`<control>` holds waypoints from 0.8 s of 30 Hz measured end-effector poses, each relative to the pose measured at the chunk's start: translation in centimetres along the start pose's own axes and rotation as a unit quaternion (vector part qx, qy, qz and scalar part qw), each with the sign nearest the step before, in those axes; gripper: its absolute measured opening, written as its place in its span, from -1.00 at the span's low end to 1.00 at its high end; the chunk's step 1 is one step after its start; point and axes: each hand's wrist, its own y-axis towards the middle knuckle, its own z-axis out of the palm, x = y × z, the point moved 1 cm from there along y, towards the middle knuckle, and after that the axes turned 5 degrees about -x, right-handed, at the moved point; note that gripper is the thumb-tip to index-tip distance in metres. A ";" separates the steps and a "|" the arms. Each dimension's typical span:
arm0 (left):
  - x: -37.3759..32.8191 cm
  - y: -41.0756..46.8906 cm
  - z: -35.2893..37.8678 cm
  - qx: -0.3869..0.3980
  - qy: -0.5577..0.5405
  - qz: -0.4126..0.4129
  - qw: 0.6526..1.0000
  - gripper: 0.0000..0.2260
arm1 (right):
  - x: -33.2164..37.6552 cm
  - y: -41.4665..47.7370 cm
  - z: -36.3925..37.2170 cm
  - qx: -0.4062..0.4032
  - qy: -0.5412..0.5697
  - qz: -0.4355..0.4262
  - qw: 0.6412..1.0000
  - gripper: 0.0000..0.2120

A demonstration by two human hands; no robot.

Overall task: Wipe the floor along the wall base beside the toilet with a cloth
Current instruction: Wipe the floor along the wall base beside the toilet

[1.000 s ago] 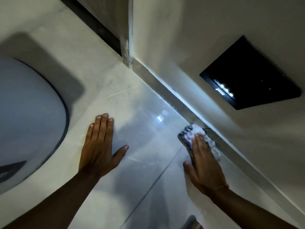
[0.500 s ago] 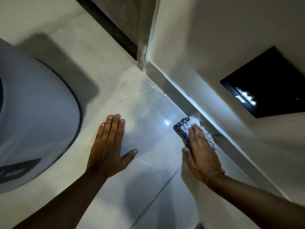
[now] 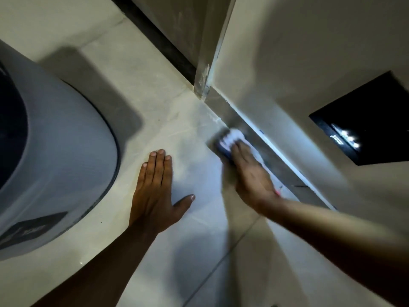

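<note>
Down on the floor point(image 3: 199, 251), the cloth point(image 3: 231, 139) lies against the wall base point(image 3: 285, 165), pressed flat under the right hand point(image 3: 252, 176). Nearby, the left hand point(image 3: 155, 191) rests spread, beside the toilet point(image 3: 62, 162).

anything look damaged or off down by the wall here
Yes: the foot of the vertical corner trim looks chipped and scuffed white where it meets the pale tiled floor. Nothing is spilled.
</note>
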 end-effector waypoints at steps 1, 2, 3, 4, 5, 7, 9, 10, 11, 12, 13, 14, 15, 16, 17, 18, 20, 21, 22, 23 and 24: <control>-0.1 0.0 0.1 0.001 0.003 -0.003 1.000 -0.06 | 2.2 3.5 0.4 -0.003 0.020 -0.014 1.000 -0.24; -0.2 0.1 0.1 0.000 0.008 -0.005 1.000 -0.05 | 4.3 6.3 0.6 -0.009 0.035 -0.012 0.999 -0.25; -0.3 0.1 0.2 0.001 0.011 -0.007 1.000 -0.05 | 5.9 8.0 1.0 -0.021 0.046 -0.002 0.999 -0.26; -0.3 0.1 0.1 0.004 0.009 -0.008 1.000 -0.05 | 6.2 8.1 1.4 -0.025 0.052 0.010 0.998 -0.28; -0.4 0.1 0.0 0.005 0.002 -0.007 1.000 -0.05 | 5.5 6.7 1.6 -0.026 0.054 0.014 0.998 -0.32; -0.3 0.1 -0.3 0.005 -0.009 -0.011 1.000 -0.04 | 2.4 1.2 1.8 -0.022 0.027 0.027 0.999 -0.34; -0.2 -0.1 -0.4 0.015 -0.011 -0.019 1.000 -0.03 | 0.3 -2.8 1.3 -0.016 0.011 0.057 0.998 -0.26; -0.2 0.0 -0.3 0.011 -0.014 -0.021 1.000 -0.03 | 0.3 -2.3 1.2 -0.022 0.010 0.060 0.998 -0.25; -0.1 0.2 -0.2 0.005 -0.017 -0.020 1.000 -0.03 | 1.3 -0.2 1.3 -0.032 0.015 0.049 0.998 -0.27; -0.2 0.3 -0.1 0.005 -0.015 -0.016 1.000 -0.03 | 3.1 2.5 1.4 -0.027 0.022 0.038 0.999 -0.29; -0.3 0.3 0.1 0.005 -0.010 -0.015 1.000 -0.03 | 5.3 5.5 1.5 -0.022 0.030 0.025 0.999 -0.31; -0.2 0.3 0.2 0.003 -0.002 -0.018 1.000 -0.03 | 7.3 8.5 1.7 -0.025 0.039 0.010 0.999 -0.31; -0.1 0.4 0.4 0.003 0.008 -0.020 1.000 -0.03 | 9.2 11.1 1.8 -0.029 0.047 0.000 0.998 -0.30; -0.1 0.4 0.6 0.007 0.015 -0.021 1.000 -0.02 | 10.6 13.0 2.1 -0.023 0.046 -0.006 0.999 -0.30; -0.2 0.4 0.6 0.008 0.018 -0.024 1.000 -0.02 | 11.6 14.3 2.3 -0.010 0.037 -0.021 0.999 -0.30; -0.2 0.4 0.6 0.007 0.021 -0.025 0.999 -0.01 | 12.1 14.9 2.4 0.000 0.027 -0.036 0.999 -0.30; -0.4 0.5 0.7 0.011 0.034 -0.025 0.999 -0.01 | 11.7 14.4 2.2 0.000 0.022 -0.051 0.998 -0.31; -0.4 0.5 0.7 0.011 0.041 -0.024 0.999 0.00 | 11.0 13.1 1.8 -0.009 0.028 -0.057 0.998 -0.31; -0.4 0.5 0.7 0.006 0.042 -0.021 0.999 -0.01 | 9.9 11.2 1.5 -0.021 0.040 -0.054 0.998 -0.32; -0.4 0.3 0.7 -0.003 0.037 -0.016 0.999 -0.01 | 8.3 8.6 1.2 -0.029 0.052 -0.036 0.998 -0.32; -0.3 0.2 0.7 -0.011 0.028 -0.008 1.000 -0.02 | 6.3 5.3 1.1 -0.031 0.061 -0.009 0.998 -0.32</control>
